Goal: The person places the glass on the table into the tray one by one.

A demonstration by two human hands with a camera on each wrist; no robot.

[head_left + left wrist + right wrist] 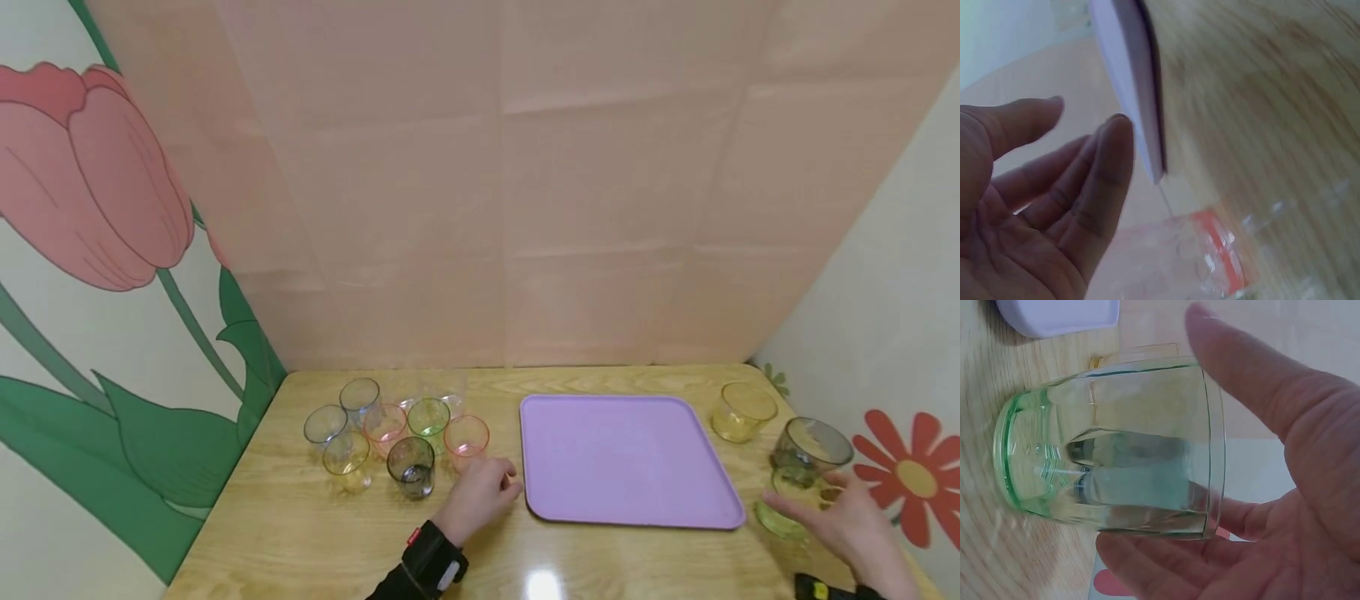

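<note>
Head view: bright, even light, mostly sharp, soft faint shadows; one small white glare patch [543, 585] on the wooden table [300, 542], lower centre. Left wrist view: dimmer, hazy, table grain smeared at right, red-rimmed glass [1221, 250] soft at lower centre, upper left washed pale. Right wrist view: muted, green-tinted glass [1129, 450] fairly crisp with small reflections, upper-right background pale, soft.

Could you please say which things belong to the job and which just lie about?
Likely job things:
transparent green cup, right hand around it
transparent pink cup, left hand beside it
other transparent cups
rectangular lavender tray

Apparently just surroundings:
creased peach sheet
painted pink tulip
painted red flower
</note>
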